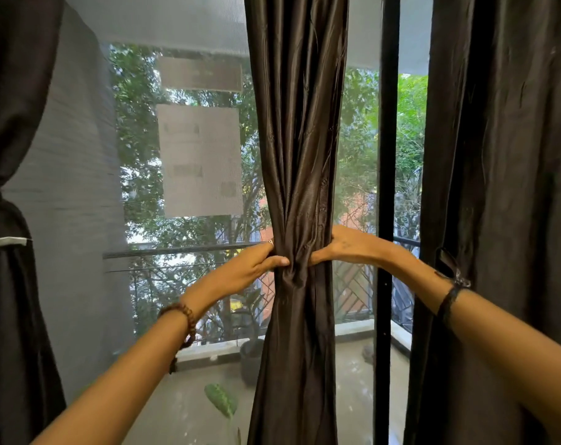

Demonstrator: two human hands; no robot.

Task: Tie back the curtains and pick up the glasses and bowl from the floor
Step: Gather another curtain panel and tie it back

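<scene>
Before a tall glazed door with a dark frame (387, 187), three dark curtains are seen: a wide right curtain (497, 187) hanging loose, a left curtain (12, 284) already cinched at its waist, and a middle curtain (297, 139) gathered into a narrow bundle at the centre of the view. Beyond the glass, a balcony floor (192, 409), a metal railing (183, 252) and green trees (138, 139) are visible. The middle curtain is squeezed at its narrowest point from both sides. The left hand (247, 268) is curled around the bundle's left edge, its thumb pressed on the front. The right hand (346, 247) is wrapped around the right edge, fingers hidden behind the cloth. A beaded bracelet (184, 319) is worn on the left wrist, a dark band (449, 300) on the right. Glasses and bowl are out of view.
</scene>
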